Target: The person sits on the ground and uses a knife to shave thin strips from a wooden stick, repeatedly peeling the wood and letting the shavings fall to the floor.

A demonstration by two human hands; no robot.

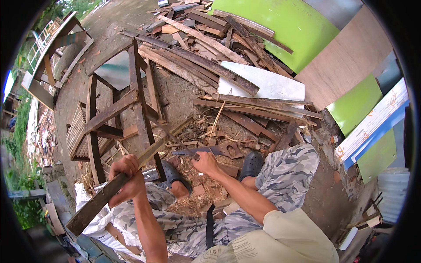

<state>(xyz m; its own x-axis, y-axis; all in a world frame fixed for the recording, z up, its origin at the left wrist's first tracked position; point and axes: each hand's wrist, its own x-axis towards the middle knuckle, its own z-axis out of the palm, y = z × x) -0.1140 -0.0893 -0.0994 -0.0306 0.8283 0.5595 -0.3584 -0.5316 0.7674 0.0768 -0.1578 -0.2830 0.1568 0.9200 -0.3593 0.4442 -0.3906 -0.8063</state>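
My left hand (127, 177) is wrapped round a long, narrow wooden strip (94, 206). The strip slants from the lower left up toward the middle, passing over my left thigh. My right hand (205, 164) is closed on a tool with a long, thin, dark blade (177, 141), seemingly a big knife. Its blade runs up and left to the strip's far end; whether they touch I cannot tell. On the ground just beyond my right hand lies a handsaw (219, 150) with a brown wooden handle, partly hidden by that hand.
A wooden frame (140, 101) stands at the left, close to the strip. Old boards (197, 61) lie heaped ahead, partly over a white panel (263, 85). Green sheets (280, 30) and a plywood sheet (344, 57) are at the right. Wood shavings (206, 186) cover the ground between my clogs.
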